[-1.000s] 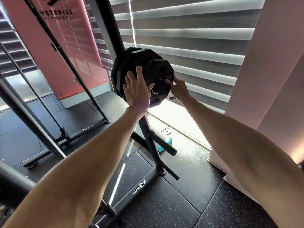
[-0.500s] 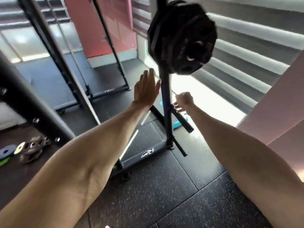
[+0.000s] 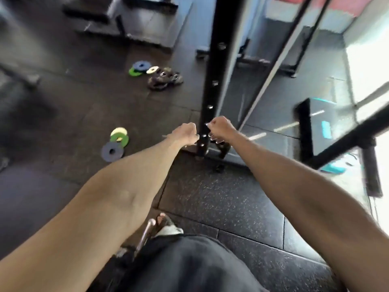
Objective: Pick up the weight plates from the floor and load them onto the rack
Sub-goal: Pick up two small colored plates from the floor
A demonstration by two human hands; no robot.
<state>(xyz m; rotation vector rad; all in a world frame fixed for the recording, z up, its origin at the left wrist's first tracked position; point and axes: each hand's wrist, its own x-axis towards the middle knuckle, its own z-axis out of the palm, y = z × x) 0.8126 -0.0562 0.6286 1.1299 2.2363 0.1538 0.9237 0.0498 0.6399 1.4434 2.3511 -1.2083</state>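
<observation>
Both arms stretch forward and down, left hand [image 3: 186, 133] and right hand [image 3: 221, 128] side by side, fingers curled into fists holding nothing

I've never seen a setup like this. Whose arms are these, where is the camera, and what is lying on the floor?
There is no machine here. A person wears a wide-angle camera on the head, looking forward and down, so the two bare forearms are their own. The left hand and right hand reach forward with fingers curled. Neither seems to hold anything, though the picture is blurred. Just beyond them stands a black upright post with a row of holes. On the dark rubber floor lie small weight plates: a near stack of yellow, green and blue-grey ones, and a farther pile of blue, green, white and dark ones.
</observation>
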